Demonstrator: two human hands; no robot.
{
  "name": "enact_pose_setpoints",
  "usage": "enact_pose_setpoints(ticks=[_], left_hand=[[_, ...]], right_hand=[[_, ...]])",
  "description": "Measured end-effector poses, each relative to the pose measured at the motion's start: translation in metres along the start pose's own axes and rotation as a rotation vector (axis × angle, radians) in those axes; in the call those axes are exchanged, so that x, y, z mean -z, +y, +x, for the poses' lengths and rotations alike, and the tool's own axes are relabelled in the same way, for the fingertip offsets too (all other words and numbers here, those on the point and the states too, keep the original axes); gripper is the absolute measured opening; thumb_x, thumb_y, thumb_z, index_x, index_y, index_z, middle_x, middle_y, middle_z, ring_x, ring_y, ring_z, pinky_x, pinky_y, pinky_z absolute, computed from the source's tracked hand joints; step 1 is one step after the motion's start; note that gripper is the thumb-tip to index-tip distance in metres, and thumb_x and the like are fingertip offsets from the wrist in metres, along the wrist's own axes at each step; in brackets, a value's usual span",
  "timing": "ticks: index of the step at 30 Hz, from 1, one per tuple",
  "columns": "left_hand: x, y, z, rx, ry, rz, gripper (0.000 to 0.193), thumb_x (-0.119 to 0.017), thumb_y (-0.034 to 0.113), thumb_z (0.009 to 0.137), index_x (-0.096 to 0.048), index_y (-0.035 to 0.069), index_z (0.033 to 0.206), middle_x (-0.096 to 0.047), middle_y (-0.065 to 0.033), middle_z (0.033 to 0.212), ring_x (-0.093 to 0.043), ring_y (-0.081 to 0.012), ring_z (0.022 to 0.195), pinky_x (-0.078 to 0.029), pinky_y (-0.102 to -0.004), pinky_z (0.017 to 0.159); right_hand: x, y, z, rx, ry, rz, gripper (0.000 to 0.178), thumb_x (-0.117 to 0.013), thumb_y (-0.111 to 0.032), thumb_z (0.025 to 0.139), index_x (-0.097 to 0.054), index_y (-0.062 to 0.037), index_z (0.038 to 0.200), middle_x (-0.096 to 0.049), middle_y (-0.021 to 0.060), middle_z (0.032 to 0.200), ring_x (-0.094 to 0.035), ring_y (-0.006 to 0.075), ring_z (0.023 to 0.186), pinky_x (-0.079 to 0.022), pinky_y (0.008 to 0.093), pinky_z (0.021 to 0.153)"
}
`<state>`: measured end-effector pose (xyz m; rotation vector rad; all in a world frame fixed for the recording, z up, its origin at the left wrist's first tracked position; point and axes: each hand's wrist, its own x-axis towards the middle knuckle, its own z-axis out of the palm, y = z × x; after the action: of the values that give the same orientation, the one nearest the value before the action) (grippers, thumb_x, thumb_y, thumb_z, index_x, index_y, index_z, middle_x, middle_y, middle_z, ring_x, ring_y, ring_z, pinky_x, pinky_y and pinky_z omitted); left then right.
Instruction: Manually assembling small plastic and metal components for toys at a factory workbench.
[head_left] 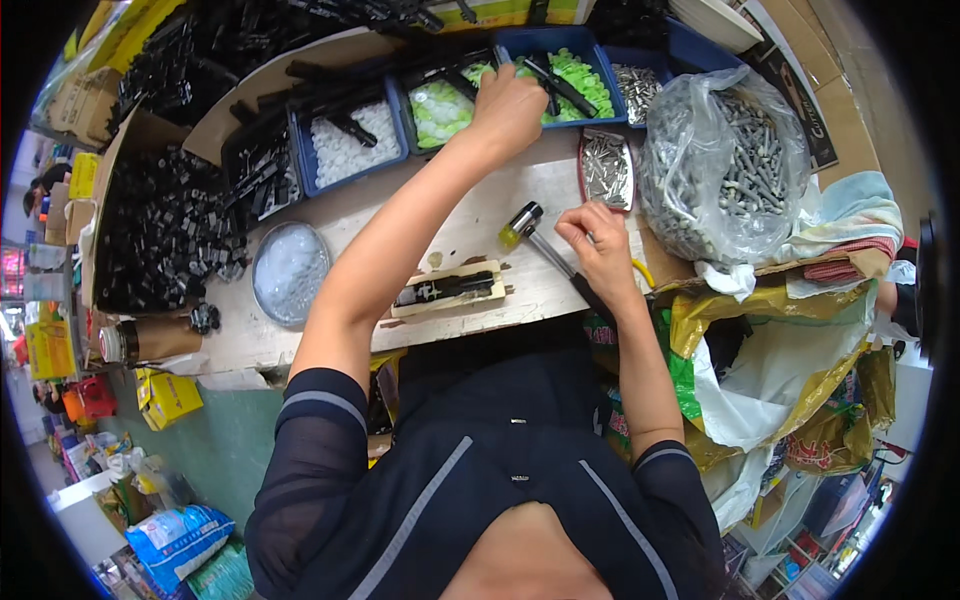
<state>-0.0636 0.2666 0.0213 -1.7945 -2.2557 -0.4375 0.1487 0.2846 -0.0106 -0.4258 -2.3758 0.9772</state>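
Note:
My left hand [507, 108] reaches out over the far bins, its fingers bent together at the divide between two bins of green pieces; what they grip, if anything, is hidden. Beside its fingertips a long black plastic part [562, 87] lies across the right-hand blue bin [607, 68]. Closed in a pinch, my right hand [600, 250] hovers over the table's near right part; I cannot make out anything in its fingers. Just left of it lies a hammer [548, 247] with a yellowish face. A cream holder [497, 290] near the front edge cradles a black part with a mechanism [450, 288].
At right, a red-rimmed tray [629, 195] of metal pins adjoins a clear bag [690, 165] of grey screws. Leftward stand a bin [400, 140] of white pieces, a round dish [292, 318] of clear pieces and a carton [130, 135] of black parts. Black parts are heaped behind.

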Motion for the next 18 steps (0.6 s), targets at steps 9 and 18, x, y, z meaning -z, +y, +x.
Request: enact_pose_setpoints(ticks=[9, 18], left_hand=[[-0.043, -0.005, 0.056, -0.069, -0.108, 0.119, 0.011, -0.058, 0.003, 0.062, -0.066, 0.004, 0.068, -0.063, -0.0153, 0.076, -0.055, -0.0320, 0.084, -0.036, -0.0409, 0.072], [0.005, -0.012, 0.020, 0.219, 0.144, -0.815, 0.012, -0.061, 0.008, 0.077, -0.066, -0.001, 0.084, -0.063, -0.0115, 0.075, -0.059, -0.0228, 0.064, -0.047, -0.0385, 0.059]], right_hand=[[0.010, 0.012, -0.002, -0.022, 0.007, -0.027, 0.008, -0.063, -0.013, 0.076, -0.060, -0.0060, 0.075, -0.056, 0.0028, 0.071, -0.052, 0.0197, 0.071, -0.030, 0.0327, 0.065], [0.012, 0.004, -0.003, -0.280, 0.102, 0.412, 0.011, -0.062, -0.012, 0.081, -0.060, -0.0016, 0.082, -0.061, 0.0037, 0.075, -0.055, 0.0115, 0.070, -0.041, 0.0249, 0.068]])
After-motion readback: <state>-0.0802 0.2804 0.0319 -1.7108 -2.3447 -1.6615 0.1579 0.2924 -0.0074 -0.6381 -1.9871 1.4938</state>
